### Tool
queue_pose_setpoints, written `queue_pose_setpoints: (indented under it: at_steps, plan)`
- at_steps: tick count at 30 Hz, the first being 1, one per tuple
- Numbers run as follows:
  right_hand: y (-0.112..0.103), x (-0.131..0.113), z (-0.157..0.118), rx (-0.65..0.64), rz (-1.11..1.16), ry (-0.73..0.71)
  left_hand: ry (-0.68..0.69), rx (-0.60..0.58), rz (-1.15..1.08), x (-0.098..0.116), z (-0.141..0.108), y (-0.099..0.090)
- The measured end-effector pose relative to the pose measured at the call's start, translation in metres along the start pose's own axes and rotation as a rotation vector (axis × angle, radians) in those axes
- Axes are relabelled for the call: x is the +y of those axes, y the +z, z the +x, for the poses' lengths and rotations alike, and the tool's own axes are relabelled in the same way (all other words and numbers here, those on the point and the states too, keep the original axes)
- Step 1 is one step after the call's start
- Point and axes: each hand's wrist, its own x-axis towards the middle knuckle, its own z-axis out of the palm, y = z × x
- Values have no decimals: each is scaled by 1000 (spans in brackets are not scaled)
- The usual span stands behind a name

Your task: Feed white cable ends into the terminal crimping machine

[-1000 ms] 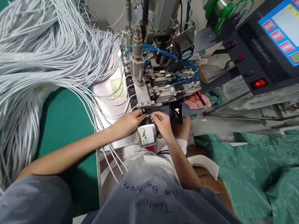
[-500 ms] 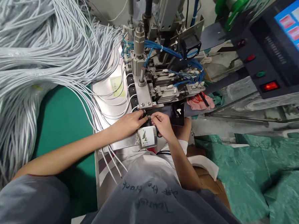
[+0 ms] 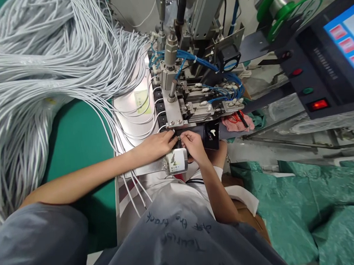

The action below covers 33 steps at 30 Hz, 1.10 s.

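Note:
My left hand rests at the front edge of the machine, its thumb and index finger drawn close together beside the end of a white cable. Whatever lies between those fingers is hidden. Facing it from the right, my right hand pinches a tiny metallic piece, too small to name surely. The fingertips of both hands nearly meet there. Just below them is a clear container with a white label. The machine's metal clamp block stands right above my fingers.
A large bundle of grey-white cables covers the left side over a green mat. A dark phone with a white earbud lies right of my hands. A pink cloth, control panel and green-flanged wire spool are farther right.
The view has shifted slightly, so the machine appears a little farther right. Both hands keep almost the same place and pose, fingertips close together.

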Motion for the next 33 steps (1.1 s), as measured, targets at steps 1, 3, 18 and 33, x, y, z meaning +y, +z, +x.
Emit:
queue_pose_setpoints:
  at_steps: [1,3,18,33]
  plan:
    - [0,1,0,-21,-7,-10,-9,6,-3,1,0,-1]
    - [2,4,-1,-52,-20,-50,-29,16,-1,2,-1,-5]
    - [11,-19,-64,406,-335,-312,-333,-14,94,-2,-13,-16]
    - [39,-24,-105,-90,-462,-219,96,215,-727,30,-18,-27]
